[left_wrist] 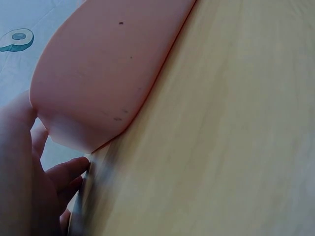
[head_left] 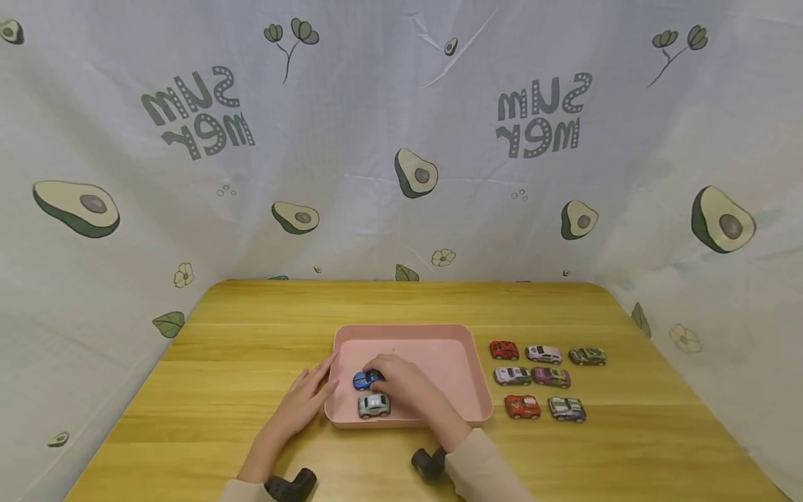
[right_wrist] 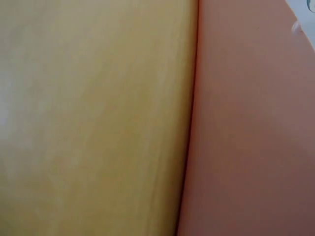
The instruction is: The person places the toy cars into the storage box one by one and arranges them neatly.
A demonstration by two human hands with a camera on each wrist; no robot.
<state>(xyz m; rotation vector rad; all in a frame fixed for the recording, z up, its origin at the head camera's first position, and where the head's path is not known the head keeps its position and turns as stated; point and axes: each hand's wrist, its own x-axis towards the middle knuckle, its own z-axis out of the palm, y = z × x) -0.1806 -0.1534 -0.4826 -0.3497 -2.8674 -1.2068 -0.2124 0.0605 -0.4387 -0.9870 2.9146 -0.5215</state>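
My right hand (head_left: 401, 380) reaches into the pink tray (head_left: 448, 369) and pinches a blue toy car (head_left: 364, 380) between thumb and fingers, covering the car's right end. Just in front of it a silver-grey toy car (head_left: 374, 405) stands on the tray floor. At the tray's left side my left hand (head_left: 303, 401) holds the wall, thumb over the rim and fingers along the outside. In the left wrist view the left hand (left_wrist: 42, 162) shows at the tray's corner (left_wrist: 74, 129). The right wrist view has only the tray's outer wall (right_wrist: 251, 123) and tabletop, no fingers.
Several toy cars stand on the wooden table (head_left: 251, 335) right of the tray, among them a red one (head_left: 505, 350), a purple one (head_left: 551, 377) and a camouflage-green one (head_left: 587, 357). An avocado-print curtain (head_left: 364, 139) hangs behind the table and along both sides.
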